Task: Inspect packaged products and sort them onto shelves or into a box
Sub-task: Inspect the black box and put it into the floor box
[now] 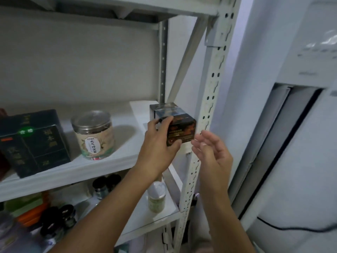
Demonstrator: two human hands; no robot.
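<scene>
Up at the right end of the white metal shelf: small black cardboard box with orange print, gripped by left hand, fingers curled round it. Just beside, right hand, fingers loose, holding nothing.

1. Both bare forearms reach up and forward from low in view, the left slanting in from the lower left, the right rising almost straight.
2. The left hand grips a dark box, with its fingers curled over the upper edge and its thumb pressed at the lower edge.
3. The right hand is held just beside the box without touching it. Its palm faces left and its fingers are loosely spread and lightly bent.
</scene>
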